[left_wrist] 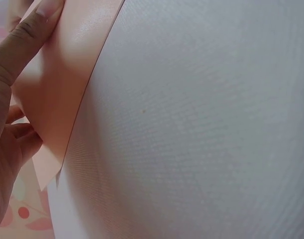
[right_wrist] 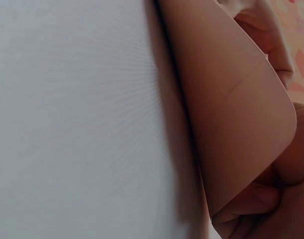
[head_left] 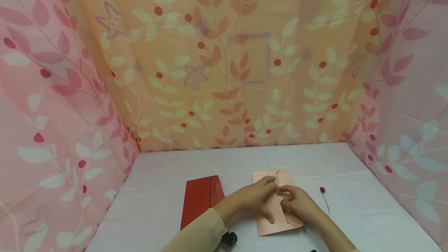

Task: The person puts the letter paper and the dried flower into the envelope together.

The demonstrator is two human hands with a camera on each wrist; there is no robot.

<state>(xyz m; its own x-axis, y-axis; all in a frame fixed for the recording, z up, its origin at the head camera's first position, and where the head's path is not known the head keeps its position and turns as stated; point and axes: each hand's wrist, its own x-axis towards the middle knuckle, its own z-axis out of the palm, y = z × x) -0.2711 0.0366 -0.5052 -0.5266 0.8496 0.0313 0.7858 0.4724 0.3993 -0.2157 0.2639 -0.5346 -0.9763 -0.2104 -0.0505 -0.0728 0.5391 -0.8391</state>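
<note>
A pale pink envelope (head_left: pixel 268 226) lies on the white table, its flap side up, with a notched opening down the middle. My left hand (head_left: pixel 260 197) rests across its left half, fingers extended and thumb spread toward the near edge; in the left wrist view the thumb (left_wrist: pixel 22 42) lies on the paper. My right hand (head_left: pixel 297 203) is over the flap, its bent fingers pinching at the notch in the middle. In the right wrist view the flap (right_wrist: pixel 246 114) stands raised from the table, with curled fingers (right_wrist: pixel 251 201) behind its edge. The right fingertips are partly hidden.
A red envelope (head_left: pixel 196 201) lies to the left, partly under my left forearm. To the right is a small dark-red flower (head_left: pixel 322 190) on a thin stem. A black object (head_left: pixel 230 239) shows beside the left sleeve. Patterned curtains (head_left: pixel 224 69) enclose the table.
</note>
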